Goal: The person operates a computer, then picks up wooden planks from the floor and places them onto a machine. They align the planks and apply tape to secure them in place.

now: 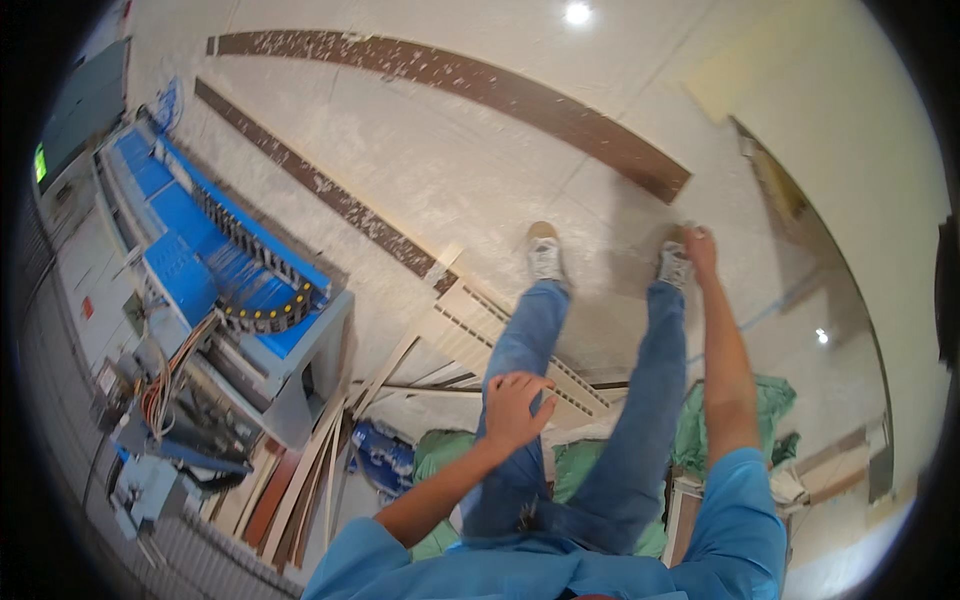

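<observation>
High above the blue jeans (pixel 523 335), a fisheye lens looking down.
It watches from head height (rim dark, straight edges bowed), the blue shirt (pixel 480 578) nearest it, at the waist end of the jeans, and the light shoes (pixel 545 258) farther off beyond them. The field is wide and upright, holding the left hand (pixel 515 412) over the jeans, the right hand (pixel 702 250) past their right hem, a blue-topped machine (pixel 182 275) to their left and a long brown board (pixel 490 98) beyond them.

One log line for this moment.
left hand: over left thigh | right hand: by right shoe | floor: two long brown boards
</observation>
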`<state>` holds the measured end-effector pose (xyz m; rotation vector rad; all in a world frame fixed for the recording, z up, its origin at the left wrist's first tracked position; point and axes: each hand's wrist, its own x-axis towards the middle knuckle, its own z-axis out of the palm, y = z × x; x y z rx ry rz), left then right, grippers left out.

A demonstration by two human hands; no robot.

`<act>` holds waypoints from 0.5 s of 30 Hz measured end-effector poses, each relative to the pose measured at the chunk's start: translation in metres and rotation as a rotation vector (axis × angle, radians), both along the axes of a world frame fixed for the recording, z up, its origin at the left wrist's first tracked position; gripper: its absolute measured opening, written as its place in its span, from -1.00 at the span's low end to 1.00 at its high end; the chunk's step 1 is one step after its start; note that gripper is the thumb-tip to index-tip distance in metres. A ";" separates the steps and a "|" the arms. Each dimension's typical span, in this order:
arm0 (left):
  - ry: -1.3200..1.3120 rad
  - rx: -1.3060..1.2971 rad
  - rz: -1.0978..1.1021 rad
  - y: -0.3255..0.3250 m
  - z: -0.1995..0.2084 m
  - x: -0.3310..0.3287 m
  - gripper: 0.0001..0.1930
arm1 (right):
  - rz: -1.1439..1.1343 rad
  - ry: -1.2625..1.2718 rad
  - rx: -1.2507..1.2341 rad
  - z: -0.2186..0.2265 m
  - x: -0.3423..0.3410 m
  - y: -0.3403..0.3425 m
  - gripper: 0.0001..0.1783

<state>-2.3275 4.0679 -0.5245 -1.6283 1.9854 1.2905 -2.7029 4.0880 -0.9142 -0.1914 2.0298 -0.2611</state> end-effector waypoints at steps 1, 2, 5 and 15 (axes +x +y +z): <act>-0.040 0.023 0.129 0.004 0.004 -0.008 -0.78 | 0.147 0.103 0.016 -0.040 -0.005 -0.011 -0.22; -0.006 -0.048 0.256 0.009 0.004 -0.015 -0.79 | 0.104 0.197 0.050 -0.071 -0.010 -0.021 -0.14; -0.091 0.059 0.280 0.035 -0.002 -0.039 -0.78 | -0.169 -0.078 0.083 -0.124 -0.025 -0.055 -0.09; -0.033 0.041 0.436 0.073 -0.014 -0.087 -0.76 | -0.456 -0.454 -0.146 -0.069 0.001 -0.088 -0.11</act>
